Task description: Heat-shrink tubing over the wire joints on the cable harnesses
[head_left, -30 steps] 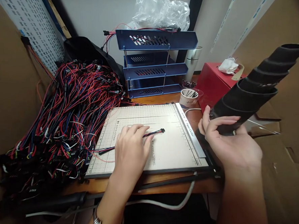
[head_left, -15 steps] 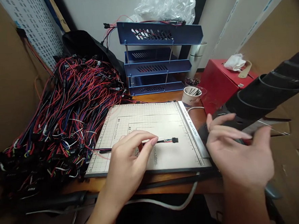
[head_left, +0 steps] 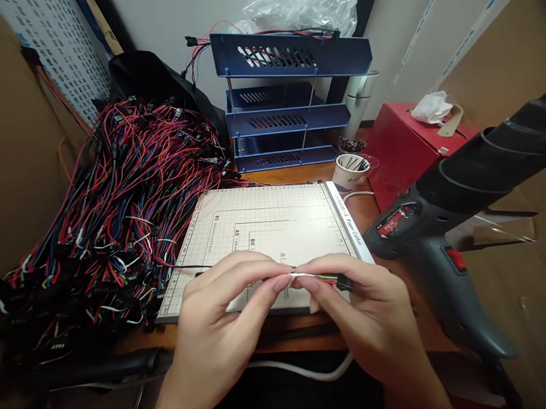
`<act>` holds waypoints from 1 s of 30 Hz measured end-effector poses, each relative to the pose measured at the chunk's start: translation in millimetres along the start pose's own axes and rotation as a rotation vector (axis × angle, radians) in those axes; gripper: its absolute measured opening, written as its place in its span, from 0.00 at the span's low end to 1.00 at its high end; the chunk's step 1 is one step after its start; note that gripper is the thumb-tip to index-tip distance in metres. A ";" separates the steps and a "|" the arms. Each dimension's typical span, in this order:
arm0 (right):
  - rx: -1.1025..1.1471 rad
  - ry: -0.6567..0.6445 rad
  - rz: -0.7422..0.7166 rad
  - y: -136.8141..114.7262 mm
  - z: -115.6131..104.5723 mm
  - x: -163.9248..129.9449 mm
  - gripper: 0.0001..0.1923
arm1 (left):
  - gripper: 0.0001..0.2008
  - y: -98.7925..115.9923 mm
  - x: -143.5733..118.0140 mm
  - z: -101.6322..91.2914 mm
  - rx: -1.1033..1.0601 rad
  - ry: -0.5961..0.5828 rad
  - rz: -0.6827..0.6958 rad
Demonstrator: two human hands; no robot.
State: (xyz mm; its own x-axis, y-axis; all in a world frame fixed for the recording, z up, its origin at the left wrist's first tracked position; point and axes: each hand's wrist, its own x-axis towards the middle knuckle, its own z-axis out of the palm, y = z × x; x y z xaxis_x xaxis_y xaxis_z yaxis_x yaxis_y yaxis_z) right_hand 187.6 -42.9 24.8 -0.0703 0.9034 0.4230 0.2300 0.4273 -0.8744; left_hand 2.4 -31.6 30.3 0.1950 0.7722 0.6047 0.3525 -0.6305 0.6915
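Observation:
My left hand [head_left: 224, 318] and my right hand [head_left: 367, 316] meet over the near edge of the paper cutter board [head_left: 274, 223]. Together they pinch a thin wire cable [head_left: 326, 279] with coloured strands and a small black connector at its right end. The left fingers grip the cable's middle, the right fingers grip near the connector. A black stretch of the cable trails left across the board.
A big heap of red, blue and black wire harnesses [head_left: 111, 208] fills the left. A heat gun [head_left: 441, 231] stands at the right. Behind are a blue three-tier tray [head_left: 290, 105], a paper cup [head_left: 350, 170] and a red box [head_left: 403, 147]. Cardboard walls flank both sides.
My right hand let go of the heat gun, which now stands alone, and came left to grip the cable's connector end. My left hand drew the cable toward the board's near edge.

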 end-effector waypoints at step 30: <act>0.074 0.011 -0.007 12.0 -1.4 -2.5 0.05 | 0.10 -7.2 -0.2 -8.0 0.144 -0.080 0.142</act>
State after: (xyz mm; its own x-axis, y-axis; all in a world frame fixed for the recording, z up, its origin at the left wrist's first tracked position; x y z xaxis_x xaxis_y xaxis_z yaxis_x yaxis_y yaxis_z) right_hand 192.0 -40.0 13.6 -0.0614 0.9001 0.4313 0.1568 0.4355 -0.8864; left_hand -7.4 -27.9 28.4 0.3225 0.6836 0.6547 0.4425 -0.7203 0.5342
